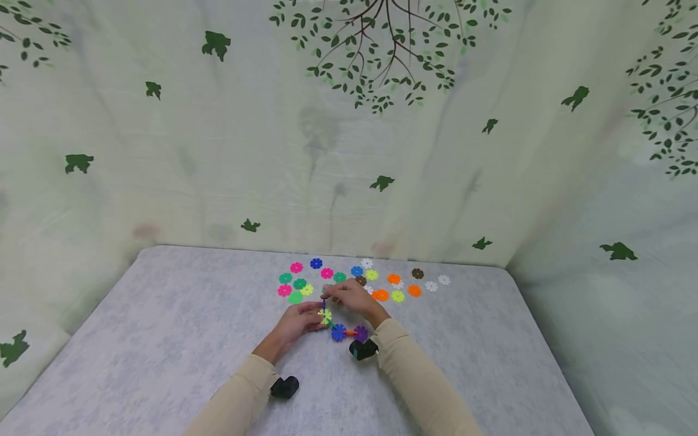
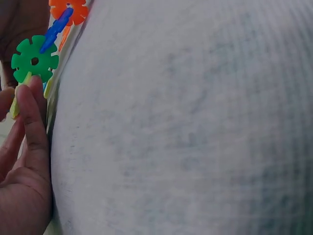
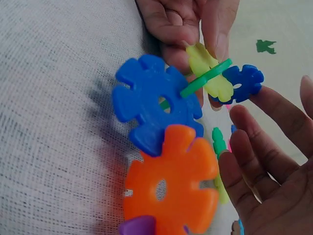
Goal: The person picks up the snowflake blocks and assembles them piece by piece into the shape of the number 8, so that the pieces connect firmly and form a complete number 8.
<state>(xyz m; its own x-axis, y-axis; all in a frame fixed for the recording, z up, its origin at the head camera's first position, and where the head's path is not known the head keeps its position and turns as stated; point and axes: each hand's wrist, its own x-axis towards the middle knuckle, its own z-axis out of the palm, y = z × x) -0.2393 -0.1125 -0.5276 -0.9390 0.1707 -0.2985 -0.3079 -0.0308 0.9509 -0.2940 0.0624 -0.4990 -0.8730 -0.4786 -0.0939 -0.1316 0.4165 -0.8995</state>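
Low over the table's middle, my left hand point(image 1: 294, 322) pinches a yellow notched flower disc point(image 3: 199, 61) between thumb and fingers. A blue disc point(image 3: 249, 78) is set against the yellow one's far side. One fingertip of my right hand point(image 1: 351, 295) touches its edge; the other fingers are spread, loosely bent and apart from it. From the yellow disc a chain runs on: a green disc point(image 3: 208, 77) seen edge-on, a larger-looking blue disc point(image 3: 129, 100), an orange disc point(image 3: 195, 196) and a purple disc point(image 1: 361, 333). In the left wrist view, the green disc point(image 2: 34, 59) faces the camera.
Loose discs lie scattered behind the hands, among them a pink disc point(image 1: 285, 290), an orange disc point(image 1: 414, 291), a brown disc point(image 1: 417, 274) and a white disc point(image 1: 444, 280). The pale table point(image 1: 180, 327) meets a leaf-printed curtain point(image 1: 262, 151) at its back edge.
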